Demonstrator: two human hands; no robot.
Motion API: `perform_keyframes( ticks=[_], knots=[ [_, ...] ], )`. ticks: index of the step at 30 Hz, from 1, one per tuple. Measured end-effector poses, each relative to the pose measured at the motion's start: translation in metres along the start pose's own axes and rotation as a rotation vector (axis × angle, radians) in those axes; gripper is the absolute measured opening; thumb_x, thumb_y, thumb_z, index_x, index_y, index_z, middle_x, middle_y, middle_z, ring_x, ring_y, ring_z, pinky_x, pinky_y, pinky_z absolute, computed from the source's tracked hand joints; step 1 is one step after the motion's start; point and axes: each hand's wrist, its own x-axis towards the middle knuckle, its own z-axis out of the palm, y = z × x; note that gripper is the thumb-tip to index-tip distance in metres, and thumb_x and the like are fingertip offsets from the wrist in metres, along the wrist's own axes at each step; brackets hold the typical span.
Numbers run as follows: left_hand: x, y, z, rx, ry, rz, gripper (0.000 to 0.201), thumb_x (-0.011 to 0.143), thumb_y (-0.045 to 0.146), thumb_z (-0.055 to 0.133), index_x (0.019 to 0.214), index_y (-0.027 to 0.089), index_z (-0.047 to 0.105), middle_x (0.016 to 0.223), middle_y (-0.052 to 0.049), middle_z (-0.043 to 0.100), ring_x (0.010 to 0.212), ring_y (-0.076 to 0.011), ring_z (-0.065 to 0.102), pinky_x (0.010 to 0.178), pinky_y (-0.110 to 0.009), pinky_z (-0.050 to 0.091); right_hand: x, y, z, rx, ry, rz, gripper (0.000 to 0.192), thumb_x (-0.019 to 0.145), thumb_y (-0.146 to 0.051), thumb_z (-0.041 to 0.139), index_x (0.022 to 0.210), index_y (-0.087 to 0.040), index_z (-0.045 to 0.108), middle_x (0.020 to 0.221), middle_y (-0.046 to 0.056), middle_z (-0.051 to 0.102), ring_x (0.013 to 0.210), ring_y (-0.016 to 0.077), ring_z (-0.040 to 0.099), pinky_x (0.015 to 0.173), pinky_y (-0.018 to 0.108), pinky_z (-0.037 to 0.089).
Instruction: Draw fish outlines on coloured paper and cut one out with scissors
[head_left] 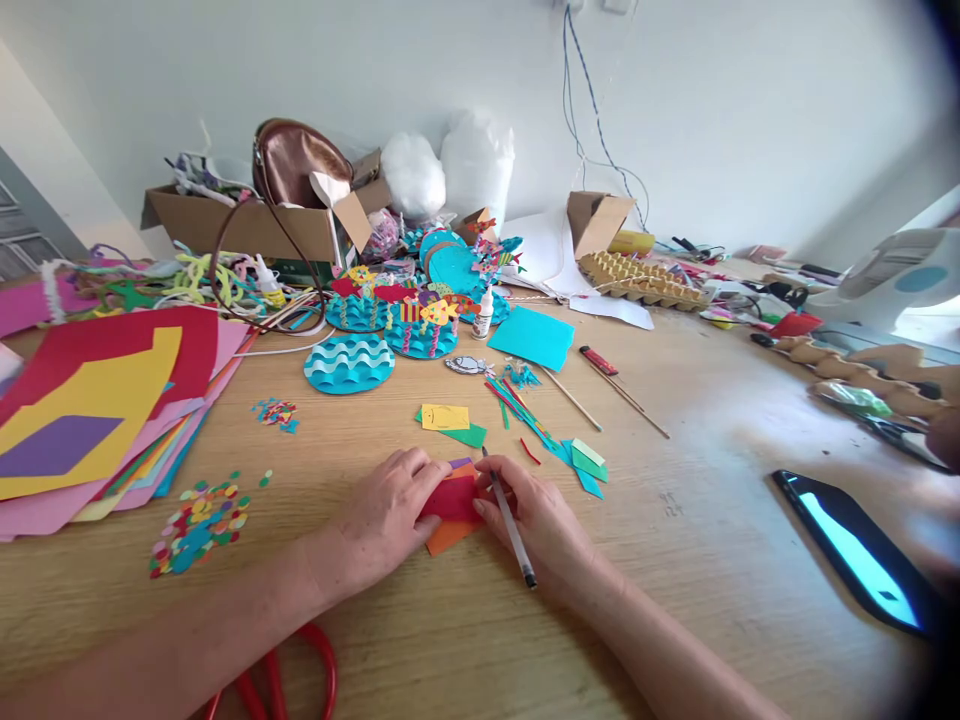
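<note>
On the surface (pixel 660 610) | red paper (pixel 452 498) overlaps orange paper (pixel 448 538) | I see my left hand (pixel 386 500) touching the red paper, can't tell if pinching | right hand (pixel 541 515) closed around a pen (pixel 511 528)

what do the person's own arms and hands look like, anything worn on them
Both forearms are bare, with no sleeve, watch or bracelet in view. The left hand and right hand wear no gloves. No ring shows, though some fingers are partly hidden.
</note>
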Motion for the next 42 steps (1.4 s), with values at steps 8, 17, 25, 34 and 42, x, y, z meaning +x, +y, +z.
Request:
perform_keyframes(
  ticks=[8, 17, 25, 34, 42],
  knots=[
    [-0.001, -0.002, 0.002, -0.075, 0.035, 0.038, 0.048, 0.075, 0.005, 0.055, 0.118, 0.025, 0.048, 0.104, -0.003, 0.053, 0.1, -0.0198, 0.052, 0.089, -0.037, 0.044, -0.001, 0.0, 0.0, -0.031, 0.009, 0.004, 0.02, 0.08, -0.015, 0.052, 0.1, -0.019, 0.052, 0.08, 0.003, 0.065, 0.064, 0.0157, 0.058, 0.058, 0.024, 0.042],
    [0.003, 0.01, -0.009, -0.271, 0.094, -0.004, 0.037, 0.077, -0.002, 0.043, 0.104, 0.02, 0.056, 0.104, -0.005, 0.053, 0.101, -0.0183, 0.053, 0.094, -0.035, 0.043, 0.001, 0.001, 0.001, -0.033, 0.032, -0.02, 0.021, 0.079, -0.012, 0.05, 0.099, -0.018, 0.052, 0.079, 0.003, 0.065, 0.062, 0.0152, 0.056, 0.057, 0.024, 0.041],
    [0.016, 0.003, -0.014, -0.421, 0.136, -0.103, 0.033, 0.07, -0.004, 0.042, 0.087, 0.019, 0.058, 0.093, -0.003, 0.059, 0.091, -0.017, 0.059, 0.083, -0.031, 0.048, 0.002, 0.001, -0.002, 0.001, 0.112, -0.066, 0.018, 0.079, -0.013, 0.047, 0.095, -0.018, 0.052, 0.077, 0.002, 0.065, 0.059, 0.0133, 0.057, 0.055, 0.022, 0.041],
    [0.048, -0.025, -0.037, -0.545, 0.18, -0.25, 0.018, 0.073, 0.014, 0.048, 0.089, 0.019, 0.056, 0.078, -0.001, 0.064, 0.074, -0.0169, 0.064, 0.067, -0.029, 0.051, 0.001, -0.01, -0.017, 0.013, 0.307, -0.078, 0.011, 0.083, -0.021, 0.045, 0.091, -0.02, 0.053, 0.073, 0.002, 0.064, 0.06, 0.0137, 0.058, 0.051, 0.02, 0.043],
    [0.086, -0.046, -0.034, -0.525, 0.238, -0.267, 0.022, 0.069, 0.01, 0.047, 0.088, 0.017, 0.057, 0.081, -0.001, 0.063, 0.076, -0.0152, 0.062, 0.066, -0.026, 0.05, 0.004, 0.001, -0.014, 0.024, 0.299, -0.081, 0.014, 0.082, -0.02, 0.046, 0.093, -0.022, 0.054, 0.073, 0.0, 0.064, 0.063, 0.0145, 0.061, 0.058, 0.023, 0.046]
  ],
)
